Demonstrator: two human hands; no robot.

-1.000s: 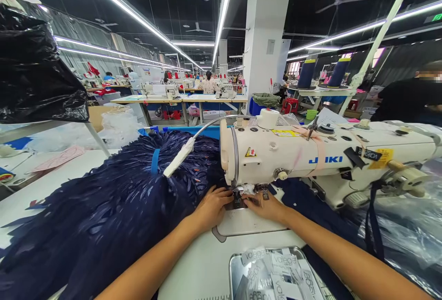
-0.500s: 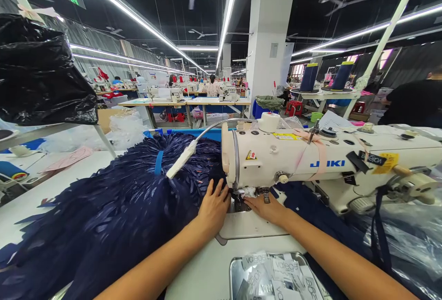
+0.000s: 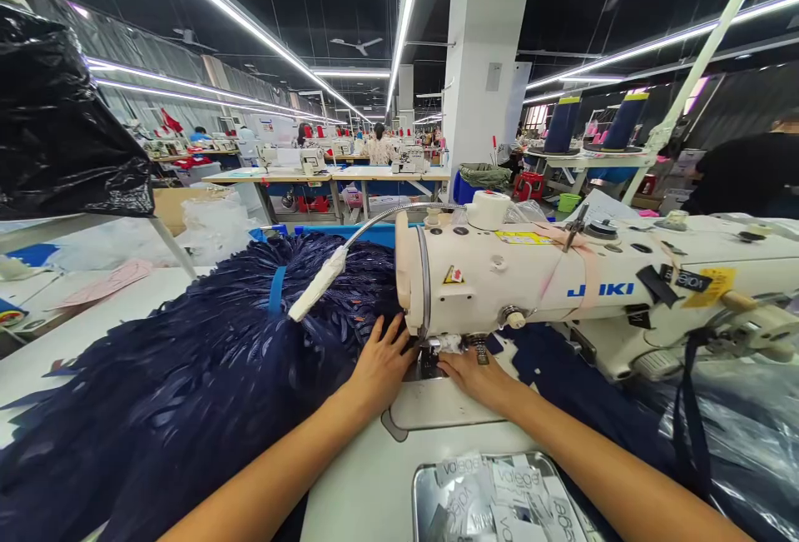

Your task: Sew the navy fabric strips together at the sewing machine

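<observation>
A cream sewing machine (image 3: pixel 562 284) stands across the table, its needle and presser foot (image 3: pixel 430 355) just below the head. My left hand (image 3: pixel 382 363) lies flat with fingers spread on the navy feathered garment (image 3: pixel 200 384) to the left of the needle. My right hand (image 3: pixel 475 374) rests flat on navy fabric right of the presser foot, fingers stretched toward it. A white gooseneck lamp (image 3: pixel 318 288) hangs over the garment.
A metal tray of printed labels (image 3: pixel 499 496) sits at the near edge. Clear plastic (image 3: pixel 742 425) lies at the right. A black plastic bag (image 3: pixel 56 126) hangs at the upper left. Navy thread cones (image 3: pixel 562 121) stand behind the machine. Other people work at tables far back.
My left hand slid up and away from the presser foot onto the garment, fingers spreading. My right hand stayed beside the foot. The view shifted slightly.
</observation>
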